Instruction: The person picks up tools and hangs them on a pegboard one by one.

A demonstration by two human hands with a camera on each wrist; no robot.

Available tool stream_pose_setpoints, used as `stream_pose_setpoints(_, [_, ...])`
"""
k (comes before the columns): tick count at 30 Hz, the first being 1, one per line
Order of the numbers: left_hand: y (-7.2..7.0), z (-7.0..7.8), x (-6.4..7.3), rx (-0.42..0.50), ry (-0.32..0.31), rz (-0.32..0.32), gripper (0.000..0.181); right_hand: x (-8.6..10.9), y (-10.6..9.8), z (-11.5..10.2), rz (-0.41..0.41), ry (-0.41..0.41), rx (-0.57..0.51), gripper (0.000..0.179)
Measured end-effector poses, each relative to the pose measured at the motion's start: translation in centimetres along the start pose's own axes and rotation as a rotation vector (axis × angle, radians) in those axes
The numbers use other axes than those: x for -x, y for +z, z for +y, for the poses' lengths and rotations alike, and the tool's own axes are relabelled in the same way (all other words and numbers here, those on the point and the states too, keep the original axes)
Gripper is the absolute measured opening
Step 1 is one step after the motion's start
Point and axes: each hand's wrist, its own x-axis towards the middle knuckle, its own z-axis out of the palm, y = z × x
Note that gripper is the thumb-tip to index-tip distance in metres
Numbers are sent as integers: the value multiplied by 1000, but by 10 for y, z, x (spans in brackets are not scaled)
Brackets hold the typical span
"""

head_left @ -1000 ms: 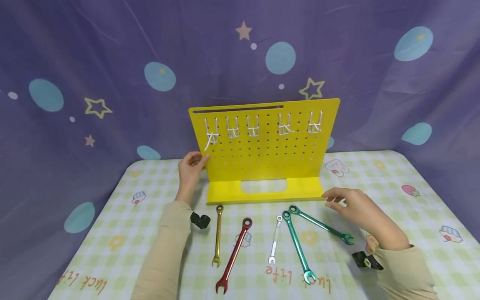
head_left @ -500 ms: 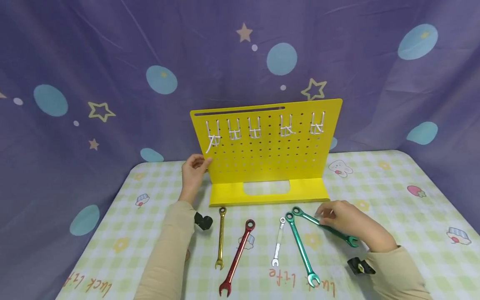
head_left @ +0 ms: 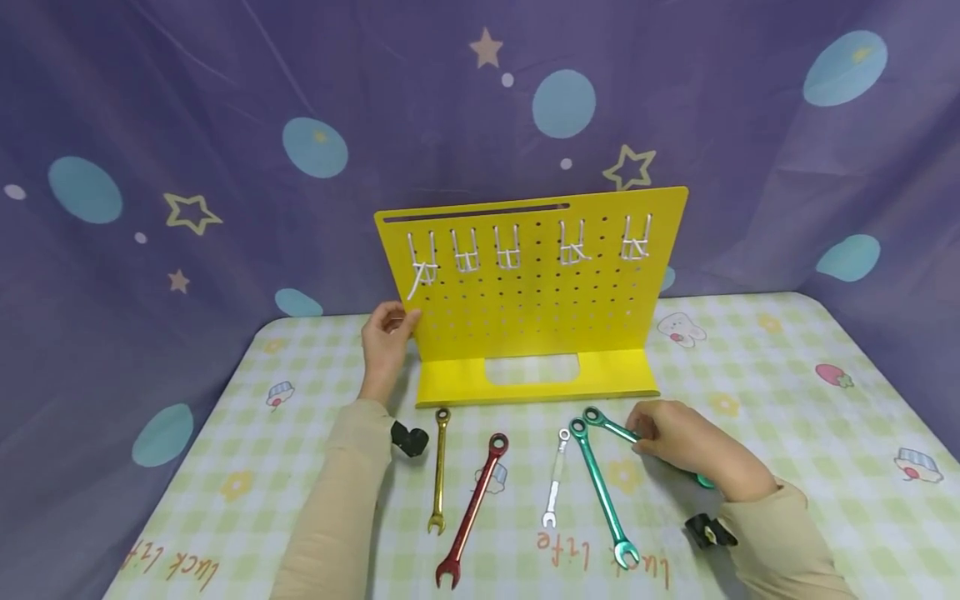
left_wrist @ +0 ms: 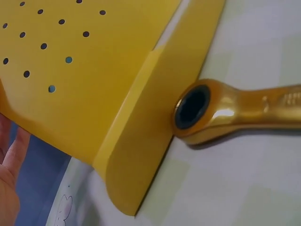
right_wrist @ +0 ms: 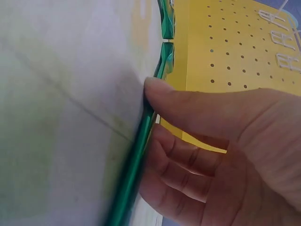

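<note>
A yellow pegboard [head_left: 525,317] stands upright on the table, with several white wire hooks [head_left: 507,247] along its upper part. My left hand [head_left: 386,342] holds the board's left edge, thumb in front and fingers partly hidden behind. On the right, my right hand [head_left: 678,437] pinches the handle of a green combination wrench [right_wrist: 134,169] between thumb and fingers. That wrench still lies close to the tabletop, its middle covered by the hand in the head view. A second green wrench [head_left: 600,487] lies beside it, their ring ends close together.
A gold wrench [head_left: 440,475], a red wrench [head_left: 472,512] and a small silver wrench [head_left: 555,479] lie in front of the board on the checked tablecloth [head_left: 300,467]. The gold one's ring end is close to the board's base. A purple curtain [head_left: 225,100] hangs behind.
My right hand has moved from the board's right front corner down and left to the green wrench and taken hold of it. My left hand stays at the board's edge.
</note>
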Motion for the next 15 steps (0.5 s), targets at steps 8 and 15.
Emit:
stream_pose_setpoints(8, [5, -1, 1, 19, 18, 3, 21, 2, -3, 2, -18, 52, -3, 15])
stream_pose_setpoints(15, [0, 25, 12, 4, -8, -23, 19, 3, -2, 2, -37, 55, -27, 14])
